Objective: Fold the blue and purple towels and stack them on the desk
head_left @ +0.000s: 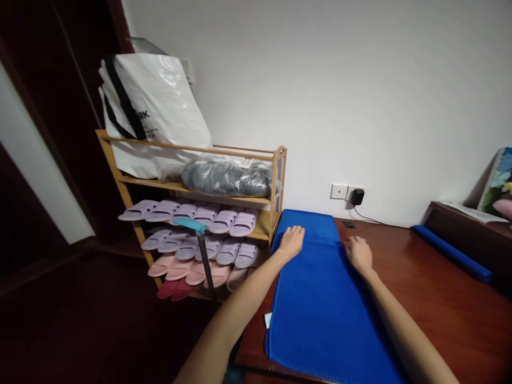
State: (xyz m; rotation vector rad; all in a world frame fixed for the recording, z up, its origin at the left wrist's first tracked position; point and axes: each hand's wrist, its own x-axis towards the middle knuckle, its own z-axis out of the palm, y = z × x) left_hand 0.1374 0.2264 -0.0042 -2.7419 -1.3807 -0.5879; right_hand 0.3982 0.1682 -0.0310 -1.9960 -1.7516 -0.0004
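A long blue cloth (316, 309) lies lengthwise on the brown wooden table, its layers showing along the left edge and a small white label (268, 320) sticking out there. A crease runs across it near the far end, between my hands. My left hand (292, 241) is closed on the cloth near its left edge, fingers curled over. At the right edge my right hand (359, 255) pinches the cloth with bent fingers; its fingertips are partly hidden.
A rolled blue cloth (452, 253) lies at the table's (420, 298) right. A black plug (357, 197) sits in the wall outlet. Left stands a wooden rack (276, 176) with slippers (244, 222), a white bag (160, 101) and a blue-topped handle (190, 224) before it.
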